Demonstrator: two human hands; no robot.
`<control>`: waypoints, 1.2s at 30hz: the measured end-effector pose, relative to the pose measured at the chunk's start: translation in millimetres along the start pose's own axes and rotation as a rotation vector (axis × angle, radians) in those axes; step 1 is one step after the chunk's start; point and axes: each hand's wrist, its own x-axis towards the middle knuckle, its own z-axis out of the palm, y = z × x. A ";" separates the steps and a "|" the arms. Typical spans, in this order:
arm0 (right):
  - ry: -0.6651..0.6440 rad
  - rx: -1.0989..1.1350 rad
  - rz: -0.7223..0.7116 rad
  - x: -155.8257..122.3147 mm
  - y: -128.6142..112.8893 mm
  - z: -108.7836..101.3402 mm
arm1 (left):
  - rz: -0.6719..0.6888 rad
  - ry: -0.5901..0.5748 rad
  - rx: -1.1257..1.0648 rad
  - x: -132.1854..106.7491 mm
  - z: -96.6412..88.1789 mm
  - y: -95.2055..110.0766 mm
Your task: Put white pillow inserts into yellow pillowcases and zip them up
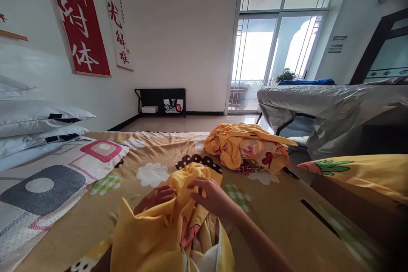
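Observation:
A yellow printed cloth [149, 238] is bunched up in front of me, its pale inside and a pink print showing near the bottom. My left hand [157, 197] has its fingers curled against the bunched top of the cloth, and folds hide its wrist and forearm. From the right, my right hand [208, 195] reaches over the same gathered part, fingers and thumb bent around a fold. Beneath lies a brown blanket [267, 208] with white cloud and green check prints. Another crumpled yellow cloth [248, 146] rests farther back on it.
At left lie a patterned pillow [63, 178] and stacked white pillows [35, 119]. A yellow cloth with a carrot print [360, 174] is at the right edge. Behind it stands a plastic-covered table [334, 97]. A low black shelf [159, 95] stands by the far wall, near a glass door [255, 59].

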 end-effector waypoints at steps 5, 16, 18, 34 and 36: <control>0.043 -0.244 0.077 10.1 58.6 23.7 | -0.125 -0.161 -0.186 -17.4 16.2 9.0; 0.349 -0.421 0.048 11.2 60.9 13.3 | -0.164 -0.324 0.539 -23.8 14.2 23.9; 0.523 -0.416 -0.024 11.5 54.5 8.1 | -0.198 -0.229 0.545 -20.4 4.4 15.9; 0.712 -0.354 0.039 7.2 52.8 -10.2 | 0.023 0.546 0.003 -11.0 -40.0 20.2; 0.735 -0.374 0.106 6.5 58.7 -15.4 | 0.186 0.475 0.037 -17.0 -40.0 26.6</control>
